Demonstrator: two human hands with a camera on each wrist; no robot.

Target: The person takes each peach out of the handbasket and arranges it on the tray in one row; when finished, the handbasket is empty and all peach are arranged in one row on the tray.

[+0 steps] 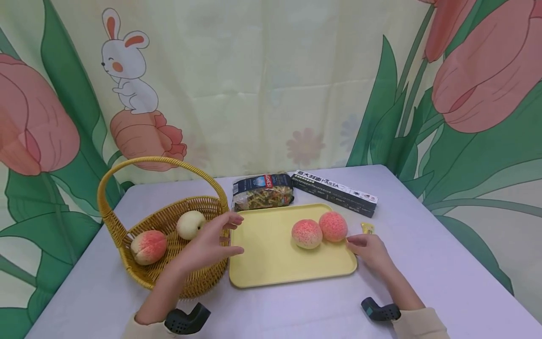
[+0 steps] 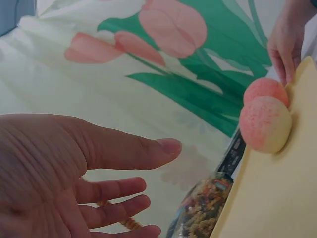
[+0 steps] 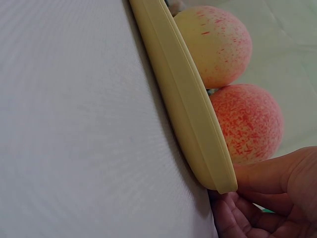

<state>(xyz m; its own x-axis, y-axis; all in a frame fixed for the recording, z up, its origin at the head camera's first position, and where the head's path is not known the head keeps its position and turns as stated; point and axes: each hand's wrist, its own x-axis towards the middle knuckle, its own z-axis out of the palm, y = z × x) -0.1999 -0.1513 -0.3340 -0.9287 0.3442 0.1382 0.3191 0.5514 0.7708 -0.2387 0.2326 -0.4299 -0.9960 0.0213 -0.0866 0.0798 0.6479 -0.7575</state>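
Observation:
A yellow tray (image 1: 262,263) lies on the table with two pink-speckled peaches (image 1: 306,234) toward its right side, touching each other or nearly so. My right hand (image 1: 372,253) pinches the tray's right edge, thumb above and fingers beneath, as the right wrist view shows. My left hand (image 1: 207,245) hovers by the tray's left edge, over the right side of a wicker basket (image 1: 169,207). Its thumb and fingers are spread apart with nothing between them. Inside the basket sit a red-and-cream peach (image 1: 149,247) and a pale round fruit (image 1: 190,224), partly beside the left hand.
Behind the tray lies a bag of pasta (image 1: 263,192), and a black-and-white pasta box (image 1: 334,192) stretches to its right. A small yellow packet (image 1: 367,228) is beyond the right hand. The basket's tall handle (image 1: 161,160) arches upward at the left.

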